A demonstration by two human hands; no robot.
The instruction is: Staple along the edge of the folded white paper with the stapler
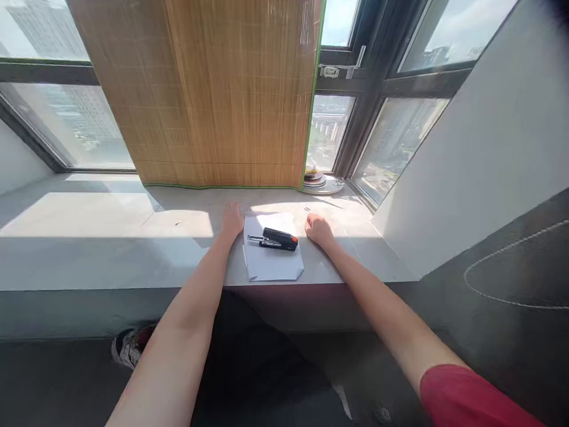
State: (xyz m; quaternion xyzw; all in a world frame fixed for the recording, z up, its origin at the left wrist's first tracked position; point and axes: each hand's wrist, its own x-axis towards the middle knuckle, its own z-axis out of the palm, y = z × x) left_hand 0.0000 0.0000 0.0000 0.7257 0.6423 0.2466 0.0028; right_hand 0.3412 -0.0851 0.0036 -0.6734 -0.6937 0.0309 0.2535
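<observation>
Holds left hand [232, 221] on the sill [111, 258], fingers extended, at the left edge of the paper [274, 268], and right hand [319, 228], curled, any pinch impossible to tell, just beyond the right edge, nearer the black stapler [281, 237] lying on the paper between both, long axis running roughly left to right.

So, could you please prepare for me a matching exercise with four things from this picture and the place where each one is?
Column 1
1. black object with an orange tip
2. left hand
3. right hand
4. brown blind

Column 2
A. beside the paper's right edge
B. hanging at the window
C. on the white paper
D. beside the paper's left edge

Pairs: 1-C, 2-D, 3-A, 4-B
</observation>
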